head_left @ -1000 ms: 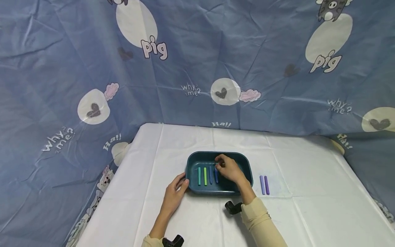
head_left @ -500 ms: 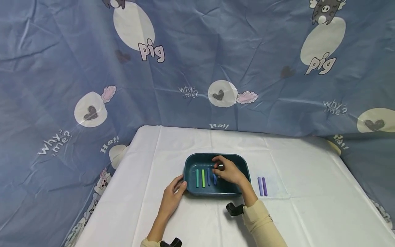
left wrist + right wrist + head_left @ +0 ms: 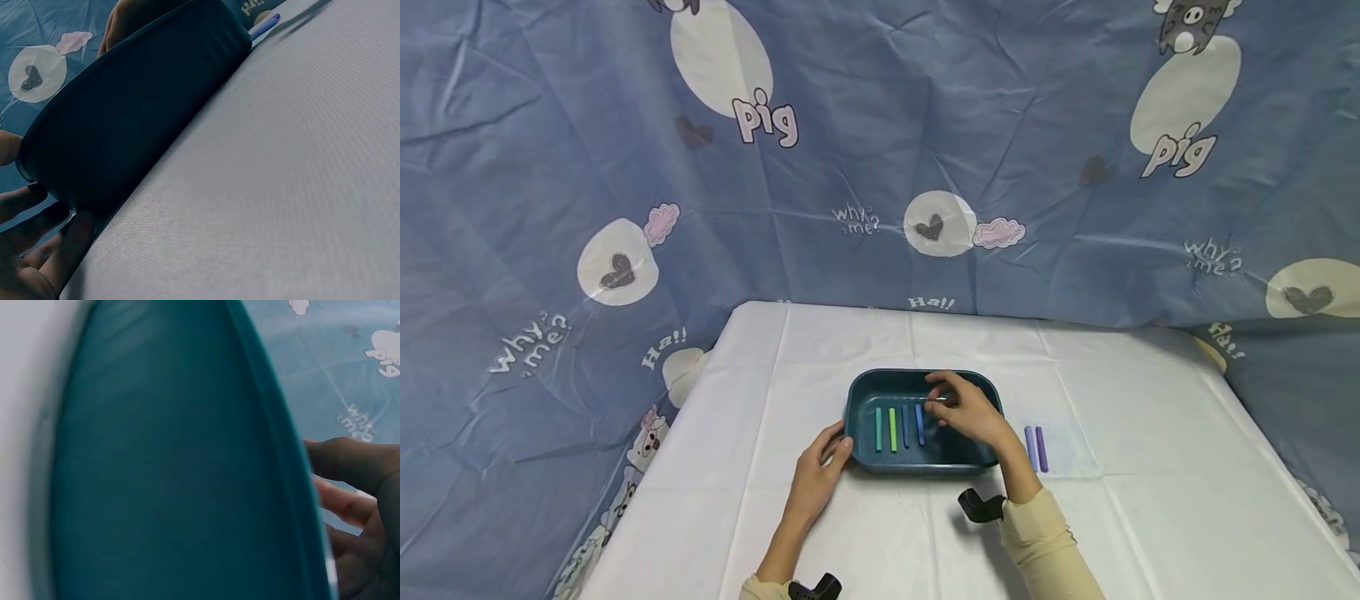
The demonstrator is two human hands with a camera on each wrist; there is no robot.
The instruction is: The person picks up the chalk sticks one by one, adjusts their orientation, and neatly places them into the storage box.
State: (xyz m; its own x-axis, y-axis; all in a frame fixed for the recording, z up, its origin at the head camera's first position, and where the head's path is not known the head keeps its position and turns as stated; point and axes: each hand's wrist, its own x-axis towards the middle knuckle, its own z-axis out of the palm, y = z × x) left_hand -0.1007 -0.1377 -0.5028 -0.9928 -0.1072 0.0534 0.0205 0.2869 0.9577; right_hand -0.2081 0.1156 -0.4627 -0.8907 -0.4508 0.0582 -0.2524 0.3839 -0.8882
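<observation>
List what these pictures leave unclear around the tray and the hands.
- Head view: whether the right hand pinches anything over the tray; its fingers hide the spot and it is too small.
- Right wrist view: the sticks are out of sight; the tray's blurred wall fills the frame.
- Left wrist view: the left hand is cut off by the edge; the tray's inside is hidden by its wall.

A white cloth [image 3: 865, 350] covers the desk [image 3: 1187, 500], creased in straight fold lines. Behind and on both sides hangs a blue curtain [image 3: 880, 125] printed with white ovals, dark hearts, pink clouds and the words "pig", "why me?" and "Ha!!".
</observation>
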